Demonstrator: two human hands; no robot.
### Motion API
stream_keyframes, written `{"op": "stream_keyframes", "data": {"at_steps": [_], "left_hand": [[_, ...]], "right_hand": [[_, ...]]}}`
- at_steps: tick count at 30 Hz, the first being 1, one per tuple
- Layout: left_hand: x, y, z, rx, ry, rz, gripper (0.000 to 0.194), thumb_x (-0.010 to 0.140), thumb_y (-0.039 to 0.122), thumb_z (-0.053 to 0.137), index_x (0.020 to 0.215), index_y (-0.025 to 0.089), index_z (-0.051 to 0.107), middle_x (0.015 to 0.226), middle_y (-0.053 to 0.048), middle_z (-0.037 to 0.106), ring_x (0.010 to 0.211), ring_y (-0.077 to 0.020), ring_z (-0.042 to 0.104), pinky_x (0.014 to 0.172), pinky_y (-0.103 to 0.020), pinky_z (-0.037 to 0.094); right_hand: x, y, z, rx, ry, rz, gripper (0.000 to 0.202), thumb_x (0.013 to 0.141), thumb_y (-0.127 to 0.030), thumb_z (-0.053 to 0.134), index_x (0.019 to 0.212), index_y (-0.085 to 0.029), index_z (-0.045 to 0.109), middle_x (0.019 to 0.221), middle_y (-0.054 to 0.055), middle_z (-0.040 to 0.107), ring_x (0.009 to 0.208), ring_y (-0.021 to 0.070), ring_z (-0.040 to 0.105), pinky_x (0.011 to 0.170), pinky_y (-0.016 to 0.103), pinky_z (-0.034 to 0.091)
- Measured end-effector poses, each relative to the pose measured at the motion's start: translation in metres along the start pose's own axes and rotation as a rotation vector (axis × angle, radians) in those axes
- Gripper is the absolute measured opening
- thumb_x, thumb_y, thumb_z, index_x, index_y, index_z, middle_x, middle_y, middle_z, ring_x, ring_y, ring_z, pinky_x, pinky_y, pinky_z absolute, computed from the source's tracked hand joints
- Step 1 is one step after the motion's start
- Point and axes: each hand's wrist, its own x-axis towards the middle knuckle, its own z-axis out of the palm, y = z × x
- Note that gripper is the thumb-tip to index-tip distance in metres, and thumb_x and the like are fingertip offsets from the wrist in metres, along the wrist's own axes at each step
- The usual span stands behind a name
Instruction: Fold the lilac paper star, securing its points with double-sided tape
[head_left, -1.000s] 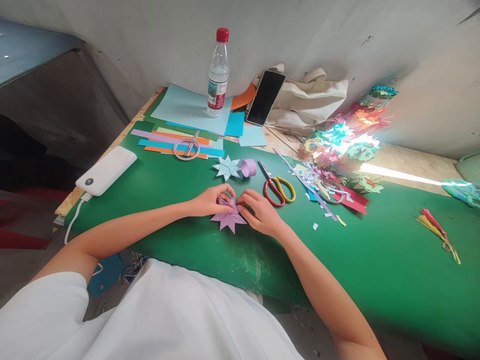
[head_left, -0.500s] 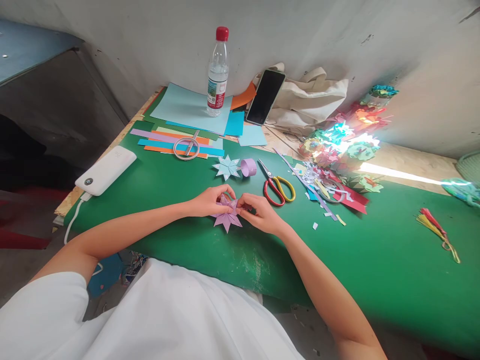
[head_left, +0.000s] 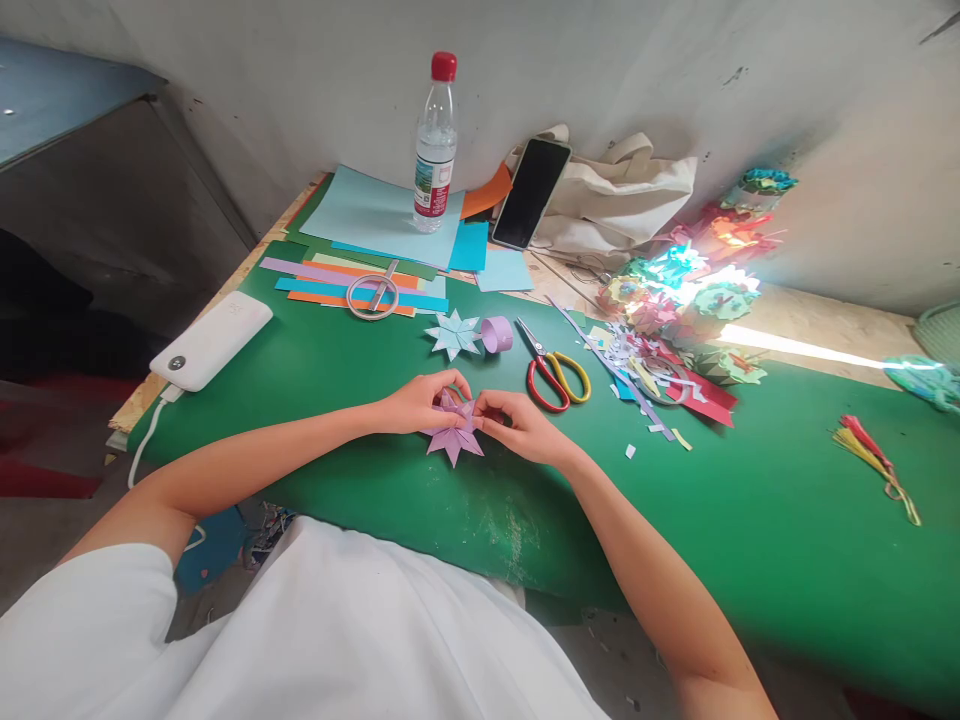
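A folded purple paper star (head_left: 454, 443) is held over the green table top (head_left: 360, 470), its lower points spread toward me. My left hand (head_left: 427, 402) grips its upper left part between thumb and curved fingers. From the right, my right hand (head_left: 517, 425) pinches the star's right edge with thumb and forefinger; the fingertips hide part of the paper. Just beyond the hands lie a light blue paper star (head_left: 453, 336) and a rolled purple paper ring (head_left: 496, 335). Scissors (head_left: 559, 382) with one red and one yellow handle rest to their right.
A water bottle (head_left: 434, 150) stands on paper sheets at the back, near a phone (head_left: 531, 193) and a cloth bag (head_left: 622, 195). Paper strips (head_left: 322, 272) lie under a tape roll (head_left: 373, 297). A power bank (head_left: 212, 340) is at left, scraps (head_left: 634, 360) at right.
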Motion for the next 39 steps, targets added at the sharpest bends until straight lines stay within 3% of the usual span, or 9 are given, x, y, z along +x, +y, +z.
{"op": "stream_keyframes", "data": {"at_steps": [8, 14, 19, 27, 35, 39], "left_hand": [[-0.0002, 0.0018, -0.0005, 0.022, 0.014, -0.009, 0.036, 0.07, 0.03, 0.073, 0.098, 0.019, 0.053, 0.082, 0.002, 0.068, 0.069, -0.0117, 0.059, 0.065, -0.022, 0.042], [0.0005, 0.0024, -0.0004, 0.041, 0.051, -0.021, 0.035, 0.07, 0.032, 0.072, 0.097, 0.019, 0.054, 0.08, 0.003, 0.066, 0.066, -0.0107, 0.057, 0.063, -0.022, 0.041], [0.0006, 0.0024, -0.0002, 0.07, 0.061, -0.025, 0.039, 0.07, 0.04, 0.074, 0.095, 0.018, 0.054, 0.068, 0.006, 0.06, 0.058, -0.0092, 0.051, 0.057, -0.021, 0.037], [0.0008, 0.0031, 0.0003, 0.081, 0.066, -0.031, 0.039, 0.069, 0.04, 0.074, 0.096, 0.019, 0.054, 0.078, 0.003, 0.065, 0.064, -0.0107, 0.054, 0.061, -0.022, 0.04], [0.0003, 0.0036, -0.0012, 0.098, 0.08, -0.024, 0.033, 0.07, 0.036, 0.072, 0.093, 0.019, 0.054, 0.055, 0.01, 0.047, 0.053, -0.0087, 0.04, 0.054, -0.02, 0.03], [0.001, 0.0013, -0.0016, 0.101, 0.091, -0.018, 0.034, 0.07, 0.037, 0.072, 0.093, 0.019, 0.054, 0.056, 0.009, 0.048, 0.054, -0.0091, 0.041, 0.054, -0.02, 0.031]], "right_hand": [[0.0022, 0.0037, 0.0028, -0.062, 0.005, -0.062, 0.024, 0.095, -0.032, 0.042, 0.077, -0.019, 0.049, 0.07, -0.001, 0.051, 0.063, 0.0112, 0.042, 0.062, 0.025, 0.035], [0.0026, 0.0051, 0.0073, -0.097, 0.082, -0.058, 0.023, 0.096, -0.033, 0.041, 0.079, -0.019, 0.049, 0.07, -0.001, 0.05, 0.063, 0.0115, 0.041, 0.062, 0.025, 0.034], [0.0008, 0.0046, 0.0065, -0.109, 0.074, -0.054, 0.023, 0.093, -0.036, 0.049, 0.079, -0.019, 0.052, 0.068, -0.002, 0.051, 0.059, 0.0101, 0.04, 0.056, 0.023, 0.032], [0.0003, 0.0069, 0.0057, -0.14, 0.037, -0.071, 0.021, 0.095, -0.034, 0.045, 0.082, -0.019, 0.051, 0.072, 0.0, 0.055, 0.062, 0.0111, 0.043, 0.058, 0.024, 0.035], [0.0005, 0.0072, 0.0034, -0.188, 0.031, -0.099, 0.02, 0.098, -0.031, 0.04, 0.084, -0.02, 0.05, 0.075, 0.0, 0.056, 0.064, 0.0112, 0.047, 0.059, 0.024, 0.039], [-0.0013, 0.0068, 0.005, -0.264, 0.116, -0.114, 0.012, 0.096, -0.03, 0.043, 0.088, -0.021, 0.046, 0.073, 0.0, 0.052, 0.062, 0.0117, 0.043, 0.057, 0.024, 0.036]]}}
